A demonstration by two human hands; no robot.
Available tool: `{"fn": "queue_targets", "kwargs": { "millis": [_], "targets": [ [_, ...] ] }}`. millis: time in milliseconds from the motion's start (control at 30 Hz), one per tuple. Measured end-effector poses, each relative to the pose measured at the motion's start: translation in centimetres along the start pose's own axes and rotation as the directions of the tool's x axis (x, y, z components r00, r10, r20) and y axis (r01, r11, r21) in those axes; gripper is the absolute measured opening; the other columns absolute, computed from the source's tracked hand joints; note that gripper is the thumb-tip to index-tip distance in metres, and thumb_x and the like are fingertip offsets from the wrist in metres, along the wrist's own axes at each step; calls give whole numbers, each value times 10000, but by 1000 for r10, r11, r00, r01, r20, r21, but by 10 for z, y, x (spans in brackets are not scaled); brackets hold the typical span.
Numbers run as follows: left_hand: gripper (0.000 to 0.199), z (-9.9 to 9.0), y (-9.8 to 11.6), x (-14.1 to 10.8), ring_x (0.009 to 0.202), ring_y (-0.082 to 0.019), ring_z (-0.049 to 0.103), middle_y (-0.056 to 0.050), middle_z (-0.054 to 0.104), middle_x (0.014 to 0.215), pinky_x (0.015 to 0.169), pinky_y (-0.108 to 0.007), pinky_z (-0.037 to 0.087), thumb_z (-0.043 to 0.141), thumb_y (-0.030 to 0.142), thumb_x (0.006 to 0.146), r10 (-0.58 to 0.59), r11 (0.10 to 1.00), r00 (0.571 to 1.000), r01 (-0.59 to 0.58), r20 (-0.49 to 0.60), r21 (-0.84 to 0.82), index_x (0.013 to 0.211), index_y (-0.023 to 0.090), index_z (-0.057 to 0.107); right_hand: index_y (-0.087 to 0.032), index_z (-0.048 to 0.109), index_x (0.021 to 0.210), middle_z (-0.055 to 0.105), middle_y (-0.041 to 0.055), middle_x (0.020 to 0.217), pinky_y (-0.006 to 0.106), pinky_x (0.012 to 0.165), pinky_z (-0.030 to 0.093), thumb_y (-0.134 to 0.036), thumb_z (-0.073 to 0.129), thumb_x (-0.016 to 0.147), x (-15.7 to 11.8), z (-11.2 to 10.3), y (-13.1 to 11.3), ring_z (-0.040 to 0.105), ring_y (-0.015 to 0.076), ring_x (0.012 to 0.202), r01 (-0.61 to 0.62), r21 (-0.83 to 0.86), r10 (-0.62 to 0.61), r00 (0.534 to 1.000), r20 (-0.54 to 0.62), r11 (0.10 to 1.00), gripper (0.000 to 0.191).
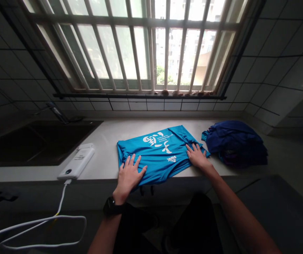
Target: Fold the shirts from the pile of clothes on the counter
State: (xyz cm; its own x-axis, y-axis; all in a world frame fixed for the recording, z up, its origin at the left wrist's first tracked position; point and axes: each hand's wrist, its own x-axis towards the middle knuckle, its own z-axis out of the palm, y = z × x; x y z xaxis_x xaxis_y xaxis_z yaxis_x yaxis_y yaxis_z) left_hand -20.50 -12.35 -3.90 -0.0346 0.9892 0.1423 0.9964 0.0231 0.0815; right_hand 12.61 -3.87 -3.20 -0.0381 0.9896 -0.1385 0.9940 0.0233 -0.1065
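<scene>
"How best to smooth the blue shirt [151, 160] on the white counter [104, 130]?"

"With the left hand [130, 174] and right hand [197, 157] spread, nothing pinched; press lightly outward from the white print [166, 147]."

"And the fabric?"

"Probably thin, slippery knit; so beware of drag. Roughly oblong, rucked near the fingers, overhanging in front. To its right, a rumpled dark-blue heap [236, 141]."

Daylight comes only through the barred window [138, 49], its right panes blown out to white glare. The room around it stays dim — the dark sink [35, 141] and the space below the counter [104, 141] sink into shadow. A soft sheen lies on the countertop. Lines bow toward the edges, and the corners look smeared — soft and murky.
</scene>
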Motion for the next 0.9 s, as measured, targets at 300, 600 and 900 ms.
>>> {"fn": "queue_targets", "kwargs": {
  "millis": [300,600,900],
  "targets": [
    [625,-20,68,-49,1117,-367,663,-189,740,1200,930,-507,531,439,637,1002,106,994,994,-106,-34,-8,1371,212,710,-231,499,1581,373,106,1697,677,1239,276,-198,348,1053,76,-53,-5,300,339,1588,192,-105,-202,975,-88,976,550],
    [511,-8,-9,-8,1507,-315,451,-54,532,1607,1217,-527,382,458,480,1037,207,973,978,-208,-20,-96,1506,323,588,-234,488,1596,436,157,1661,557,1181,428,-411,356,1097,-25,0,-47,388,368,1539,203,62,-192,970,-148,977,545],
    [555,11,-4,-14,1535,-316,421,-71,482,1638,1241,-523,370,417,488,1052,163,985,986,-165,-38,-48,1557,291,535,-317,333,1668,237,38,1757,653,1269,212,-446,275,1111,-34,15,-37,182,349,1624,133,-34,-136,983,-121,991,575]
  ]
}}
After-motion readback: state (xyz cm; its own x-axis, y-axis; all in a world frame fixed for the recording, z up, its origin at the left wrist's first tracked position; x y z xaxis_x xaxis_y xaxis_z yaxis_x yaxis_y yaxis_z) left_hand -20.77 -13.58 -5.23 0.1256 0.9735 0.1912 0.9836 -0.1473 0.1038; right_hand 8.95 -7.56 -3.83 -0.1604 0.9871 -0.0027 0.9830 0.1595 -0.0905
